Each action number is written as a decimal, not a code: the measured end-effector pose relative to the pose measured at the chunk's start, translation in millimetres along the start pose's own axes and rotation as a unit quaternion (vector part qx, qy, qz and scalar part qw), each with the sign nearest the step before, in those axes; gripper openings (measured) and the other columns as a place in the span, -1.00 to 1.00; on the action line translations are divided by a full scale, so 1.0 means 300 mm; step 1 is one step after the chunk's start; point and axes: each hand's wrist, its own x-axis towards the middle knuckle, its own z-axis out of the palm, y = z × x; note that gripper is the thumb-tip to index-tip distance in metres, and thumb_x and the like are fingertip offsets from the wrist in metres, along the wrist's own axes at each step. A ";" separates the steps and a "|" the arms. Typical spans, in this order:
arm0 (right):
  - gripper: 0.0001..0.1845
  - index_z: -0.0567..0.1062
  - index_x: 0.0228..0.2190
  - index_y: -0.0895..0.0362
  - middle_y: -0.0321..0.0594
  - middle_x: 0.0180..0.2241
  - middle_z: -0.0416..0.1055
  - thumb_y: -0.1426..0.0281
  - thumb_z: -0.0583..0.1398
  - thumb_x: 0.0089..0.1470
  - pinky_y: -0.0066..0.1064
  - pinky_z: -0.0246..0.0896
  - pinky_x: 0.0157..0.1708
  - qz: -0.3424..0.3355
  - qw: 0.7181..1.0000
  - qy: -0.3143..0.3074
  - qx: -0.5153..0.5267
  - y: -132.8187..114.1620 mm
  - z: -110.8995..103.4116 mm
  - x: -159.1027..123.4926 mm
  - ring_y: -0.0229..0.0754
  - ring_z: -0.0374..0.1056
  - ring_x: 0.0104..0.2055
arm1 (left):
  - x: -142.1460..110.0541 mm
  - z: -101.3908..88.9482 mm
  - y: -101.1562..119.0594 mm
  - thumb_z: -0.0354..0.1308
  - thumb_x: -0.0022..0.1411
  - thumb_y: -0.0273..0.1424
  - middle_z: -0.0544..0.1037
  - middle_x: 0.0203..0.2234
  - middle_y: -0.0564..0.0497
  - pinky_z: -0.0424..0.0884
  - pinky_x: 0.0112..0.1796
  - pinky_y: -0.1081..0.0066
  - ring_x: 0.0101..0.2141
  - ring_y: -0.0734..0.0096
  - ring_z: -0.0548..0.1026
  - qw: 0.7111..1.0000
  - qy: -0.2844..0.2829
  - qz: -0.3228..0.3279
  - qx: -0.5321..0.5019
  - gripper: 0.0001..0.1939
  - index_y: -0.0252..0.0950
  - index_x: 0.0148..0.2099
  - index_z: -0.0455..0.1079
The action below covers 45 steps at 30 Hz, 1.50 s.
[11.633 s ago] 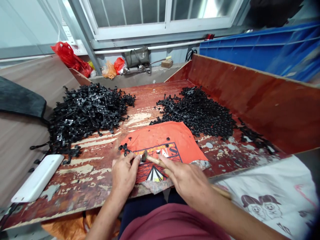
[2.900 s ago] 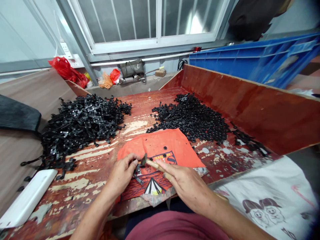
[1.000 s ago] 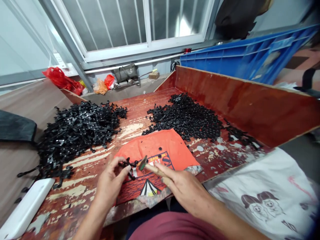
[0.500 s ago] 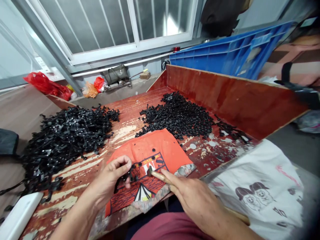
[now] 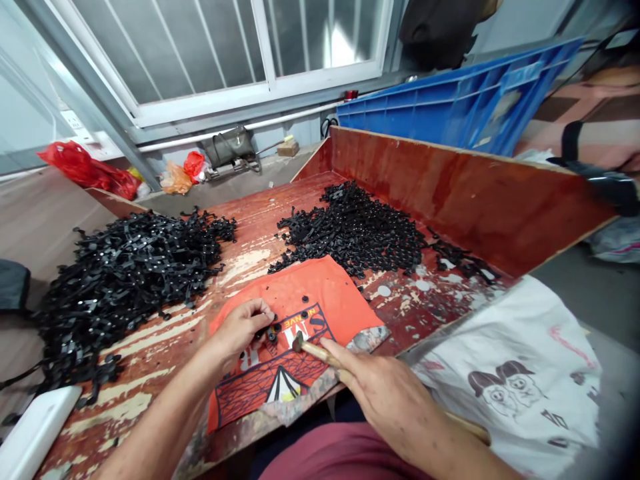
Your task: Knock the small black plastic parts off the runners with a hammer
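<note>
My left hand [image 5: 246,328] is over an orange printed cloth [image 5: 336,283], thumb and fingers pinched on a small black part [image 5: 271,321]. The fingers cover much of it. More small round black pieces [image 5: 305,299] lie on the cloth close by. My right hand [image 5: 387,383] is closed round the wooden handle of a small hammer [image 5: 320,351]. Its dark head rests on or just above the cloth's printed letters, a little right of my left fingers; I cannot tell if it touches. The handle's rear end sticks out below my right wrist.
Heaps of black parts lie on the worn red board, one left [image 5: 135,273] and one at the back [image 5: 355,227]. A red wooden wall [image 5: 450,180] runs along the right, with a blue crate [image 5: 440,110] behind. A white sack [image 5: 520,360] lies front right. Another person sits far right.
My left hand has moved slightly up and right, turning from an open-sided pinch to a palm-down one nearer the loose pieces. My right hand and hammer hold nearly the same place.
</note>
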 end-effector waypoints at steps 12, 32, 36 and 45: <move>-0.41 0.27 0.26 -0.18 -0.28 -0.20 0.63 0.48 0.06 0.25 -0.41 0.41 -0.26 -0.001 1.000 0.007 0.015 0.014 0.013 -0.007 -0.15 0.56 -0.31 | 0.008 -0.024 -0.041 0.28 -0.12 -0.18 0.41 -0.70 0.12 0.05 -0.67 0.57 -0.72 0.61 0.25 0.997 -0.014 -0.009 0.073 -0.71 -0.29 -0.48 0.34; -0.49 0.24 0.27 -0.14 -0.23 -0.14 0.61 0.35 0.04 0.34 -0.30 0.39 -0.25 -0.003 1.000 -0.004 -0.018 -0.050 -0.119 0.152 -0.04 0.55 -0.18 | 0.000 -0.021 -0.061 0.32 -0.07 -0.26 0.44 -0.61 0.15 0.22 -0.59 0.54 -0.63 0.55 0.35 0.999 -0.004 0.037 0.000 -0.69 -0.26 -0.38 0.26; -0.50 0.25 0.28 -0.08 -0.20 -0.13 0.60 0.34 0.00 0.35 -0.30 0.41 -0.18 -0.014 1.000 0.016 -0.001 -0.050 -0.101 0.152 -0.07 0.55 -0.17 | -0.009 -0.014 -0.054 0.33 -0.07 -0.26 0.43 -0.62 0.14 0.21 -0.61 0.56 -0.66 0.58 0.33 0.999 0.008 0.033 -0.008 -0.69 -0.27 -0.41 0.26; -0.46 0.23 0.29 -0.06 -0.20 -0.29 0.63 0.39 0.03 0.32 -0.42 0.38 -0.34 0.003 0.999 -0.017 -0.029 -0.044 -0.019 0.154 -0.11 0.56 -0.31 | 0.010 -0.058 -0.105 0.23 0.06 -0.34 0.24 -0.59 0.22 0.10 -0.61 0.60 -0.62 0.62 0.17 0.995 0.029 0.077 0.051 -0.81 -0.26 -0.34 0.26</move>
